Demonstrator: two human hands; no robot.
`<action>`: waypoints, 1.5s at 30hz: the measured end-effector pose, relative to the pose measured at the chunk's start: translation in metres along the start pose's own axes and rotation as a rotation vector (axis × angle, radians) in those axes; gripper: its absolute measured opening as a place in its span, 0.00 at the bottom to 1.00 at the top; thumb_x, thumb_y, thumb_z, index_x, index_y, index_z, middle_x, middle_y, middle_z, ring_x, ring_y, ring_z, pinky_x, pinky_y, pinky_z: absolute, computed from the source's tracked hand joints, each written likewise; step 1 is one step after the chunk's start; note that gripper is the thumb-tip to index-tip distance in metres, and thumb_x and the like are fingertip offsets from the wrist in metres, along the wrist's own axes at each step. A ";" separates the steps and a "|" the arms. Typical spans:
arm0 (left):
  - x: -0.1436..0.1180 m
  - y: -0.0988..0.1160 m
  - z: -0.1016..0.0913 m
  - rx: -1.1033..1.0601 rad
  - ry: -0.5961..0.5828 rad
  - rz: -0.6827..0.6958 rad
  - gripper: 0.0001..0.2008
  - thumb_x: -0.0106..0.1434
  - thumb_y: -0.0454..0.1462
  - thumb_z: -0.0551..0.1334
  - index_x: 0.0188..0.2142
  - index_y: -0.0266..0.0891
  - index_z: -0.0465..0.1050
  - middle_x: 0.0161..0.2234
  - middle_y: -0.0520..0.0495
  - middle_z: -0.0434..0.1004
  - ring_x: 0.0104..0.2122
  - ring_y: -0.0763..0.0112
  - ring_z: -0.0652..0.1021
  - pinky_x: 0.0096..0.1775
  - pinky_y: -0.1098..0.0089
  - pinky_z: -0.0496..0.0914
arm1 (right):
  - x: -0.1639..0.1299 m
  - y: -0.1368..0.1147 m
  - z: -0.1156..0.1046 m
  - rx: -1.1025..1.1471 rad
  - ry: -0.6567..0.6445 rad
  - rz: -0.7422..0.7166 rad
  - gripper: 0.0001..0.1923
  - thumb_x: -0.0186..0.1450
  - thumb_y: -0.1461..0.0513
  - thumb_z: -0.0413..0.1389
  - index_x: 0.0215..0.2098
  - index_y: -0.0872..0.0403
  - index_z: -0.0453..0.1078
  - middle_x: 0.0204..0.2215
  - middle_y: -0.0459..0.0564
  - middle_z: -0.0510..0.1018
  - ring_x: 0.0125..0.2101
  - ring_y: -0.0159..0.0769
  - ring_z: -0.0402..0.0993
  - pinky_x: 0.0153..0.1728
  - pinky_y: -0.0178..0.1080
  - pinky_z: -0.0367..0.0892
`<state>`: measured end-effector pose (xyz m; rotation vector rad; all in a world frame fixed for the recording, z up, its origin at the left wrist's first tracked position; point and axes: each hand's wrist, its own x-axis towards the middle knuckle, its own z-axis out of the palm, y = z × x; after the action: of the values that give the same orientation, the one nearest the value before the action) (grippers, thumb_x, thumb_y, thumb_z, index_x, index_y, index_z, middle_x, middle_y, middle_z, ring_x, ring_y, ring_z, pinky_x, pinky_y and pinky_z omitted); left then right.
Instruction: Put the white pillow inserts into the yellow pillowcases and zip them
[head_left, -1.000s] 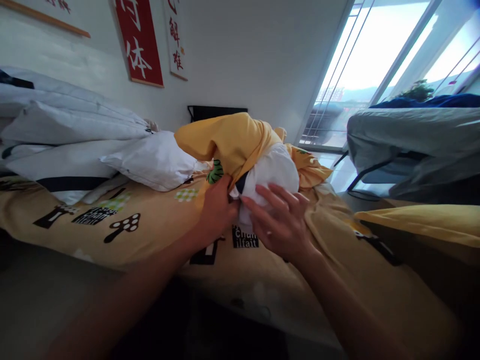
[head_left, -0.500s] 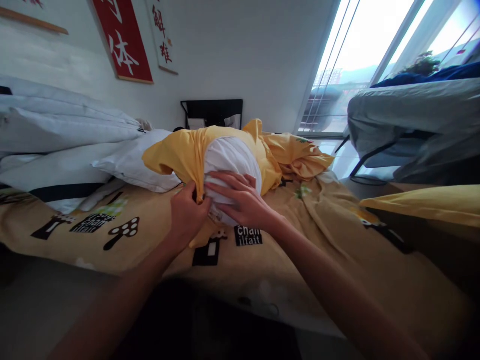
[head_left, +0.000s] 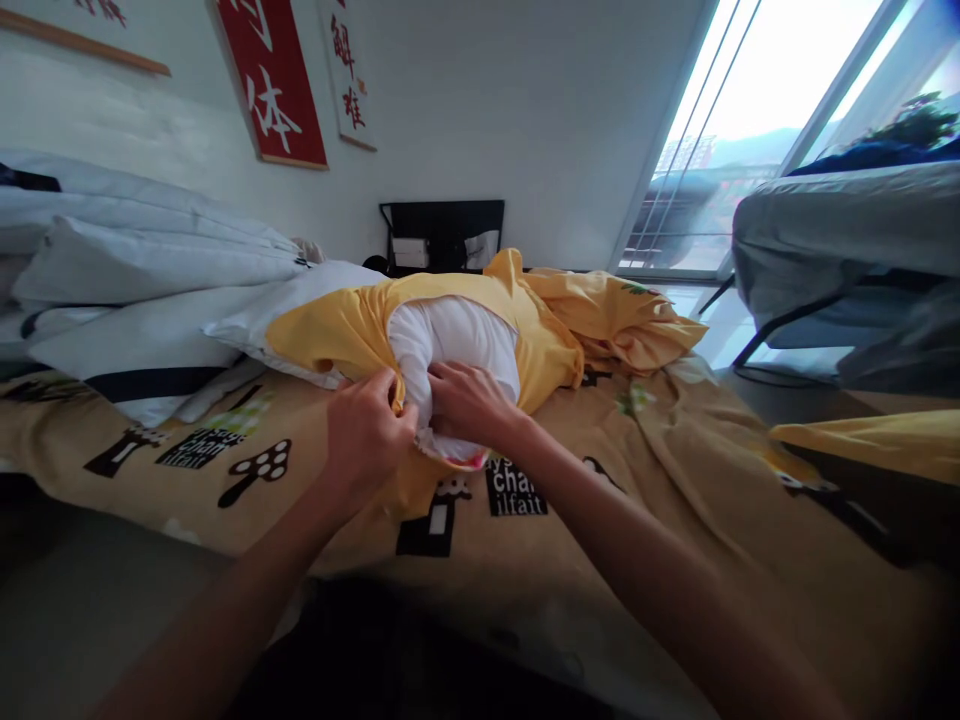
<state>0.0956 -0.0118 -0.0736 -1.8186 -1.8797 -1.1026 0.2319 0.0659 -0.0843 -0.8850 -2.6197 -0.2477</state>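
A white pillow (head_left: 465, 345) lies on the bed, partly wrapped in a yellow pillowcase (head_left: 337, 335). My left hand (head_left: 364, 435) pinches the edge of the yellow case at the pillow's near left side. Pressed against the bare white end of the pillow is my right hand (head_left: 469, 400), its fingers curled on the fabric. The bed is covered by a yellow sheet (head_left: 300, 480) printed with mushrooms and black lettering.
White bedding (head_left: 127, 290) is piled at the left against the wall. More crumpled yellow fabric (head_left: 622, 325) lies behind the pillow. A black chair (head_left: 442, 235) stands at the far wall, a grey-covered cot (head_left: 840, 250) by the bright window at right.
The pillow has dropped from raised to lying lower on the bed. The yellow case now covers more of its left side, and both hands have moved down to its near end.
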 end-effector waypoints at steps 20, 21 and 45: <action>-0.001 -0.020 -0.083 -0.047 0.281 0.410 0.07 0.56 0.35 0.59 0.24 0.41 0.62 0.17 0.57 0.60 0.18 0.77 0.61 0.23 0.71 0.57 | -0.005 -0.084 0.002 0.307 0.208 0.144 0.20 0.61 0.58 0.50 0.50 0.56 0.61 0.31 0.53 0.78 0.30 0.41 0.75 0.27 0.37 0.62; -0.009 -0.032 -0.085 -0.035 0.224 0.494 0.07 0.57 0.35 0.59 0.24 0.41 0.61 0.17 0.57 0.61 0.17 0.78 0.61 0.22 0.72 0.57 | -0.004 -0.081 0.002 0.340 0.148 0.095 0.21 0.61 0.58 0.51 0.51 0.57 0.61 0.32 0.52 0.78 0.29 0.40 0.75 0.27 0.37 0.62; -0.134 -0.083 -0.079 0.017 0.061 0.566 0.10 0.65 0.33 0.54 0.28 0.40 0.69 0.25 0.48 0.71 0.29 0.71 0.73 0.36 0.68 0.69 | 0.034 0.078 0.021 -0.036 0.016 0.565 0.43 0.57 0.60 0.56 0.68 0.47 0.46 0.57 0.57 0.63 0.55 0.49 0.62 0.48 0.46 0.66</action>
<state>0.0148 -0.1547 -0.1389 -2.0881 -1.2091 -0.9129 0.2489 0.1515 -0.0862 -1.5705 -2.2375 -0.1475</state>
